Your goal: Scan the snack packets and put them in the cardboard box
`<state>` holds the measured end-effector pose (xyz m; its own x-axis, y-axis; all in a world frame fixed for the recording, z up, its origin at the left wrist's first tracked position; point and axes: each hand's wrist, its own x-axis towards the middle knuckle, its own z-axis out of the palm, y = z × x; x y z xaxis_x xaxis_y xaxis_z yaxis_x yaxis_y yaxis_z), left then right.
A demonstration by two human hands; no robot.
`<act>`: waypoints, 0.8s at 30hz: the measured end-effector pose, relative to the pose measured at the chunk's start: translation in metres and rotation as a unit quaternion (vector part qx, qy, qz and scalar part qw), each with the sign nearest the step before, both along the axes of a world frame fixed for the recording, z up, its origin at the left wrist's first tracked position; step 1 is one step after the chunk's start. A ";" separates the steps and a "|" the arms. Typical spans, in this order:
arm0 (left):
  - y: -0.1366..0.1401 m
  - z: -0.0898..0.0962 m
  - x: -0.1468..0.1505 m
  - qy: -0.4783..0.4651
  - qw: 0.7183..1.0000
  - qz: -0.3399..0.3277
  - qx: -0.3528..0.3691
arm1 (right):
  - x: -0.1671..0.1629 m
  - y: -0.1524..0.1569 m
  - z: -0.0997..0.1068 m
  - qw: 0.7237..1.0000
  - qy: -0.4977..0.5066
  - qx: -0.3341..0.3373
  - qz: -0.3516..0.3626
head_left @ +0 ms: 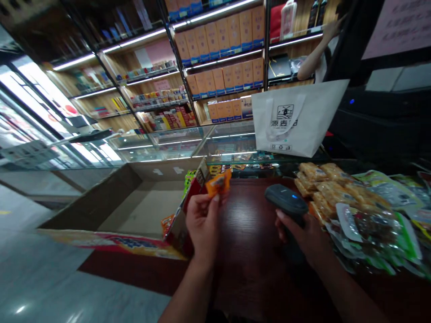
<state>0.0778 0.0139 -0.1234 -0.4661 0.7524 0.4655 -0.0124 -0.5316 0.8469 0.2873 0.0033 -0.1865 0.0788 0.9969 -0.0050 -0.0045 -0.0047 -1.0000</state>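
Observation:
Pinched in the fingers of my left hand (203, 220) is a small orange snack packet (218, 183), held up above the counter beside the box's right wall. My right hand (305, 237) is wrapped round the handle of a dark barcode scanner (286, 199), which shows a small blue light and has its head turned toward the packet. Left of my left hand stands an open cardboard box (134, 208). Inside it, an orange packet (167, 223) and a green packet (189, 179) lie near the right wall.
Wrapped pastry-like packs (336, 193) and clear-and-green food pouches (377, 229) are piled at the right on the dark red counter (245, 269). A white paper bag (299, 121) stands behind on a glass case (232, 143). Another person's arm (314, 56) reaches up at the back right.

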 end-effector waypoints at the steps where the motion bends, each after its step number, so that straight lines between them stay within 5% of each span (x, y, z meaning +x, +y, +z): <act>1: -0.011 0.014 -0.013 0.001 0.999 0.039 0.012 | 0.000 0.000 0.000 1.000 0.000 0.000 0.004; 5: -0.041 0.062 -0.084 0.048 0.985 0.165 -0.009 | 0.001 -0.002 0.002 1.000 -0.009 -0.001 0.016; 10: -0.029 0.087 -0.168 0.120 0.952 0.081 -0.269 | 0.001 -0.003 -0.001 1.000 -0.021 0.014 0.017; 16: 0.017 0.074 -0.187 0.131 0.825 -0.067 -0.546 | -0.002 -0.002 -0.006 1.000 0.007 0.012 0.028; 24: 0.036 0.050 -0.179 0.162 0.722 -0.174 -0.650 | -0.004 0.001 0.002 0.999 0.042 0.025 -0.011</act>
<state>-0.1007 0.0502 -0.0736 -0.1689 0.6961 -0.6978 0.3563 0.7032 0.6153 0.2836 0.0044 -0.1844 0.1013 0.9941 0.0381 -0.0884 0.0471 -0.9950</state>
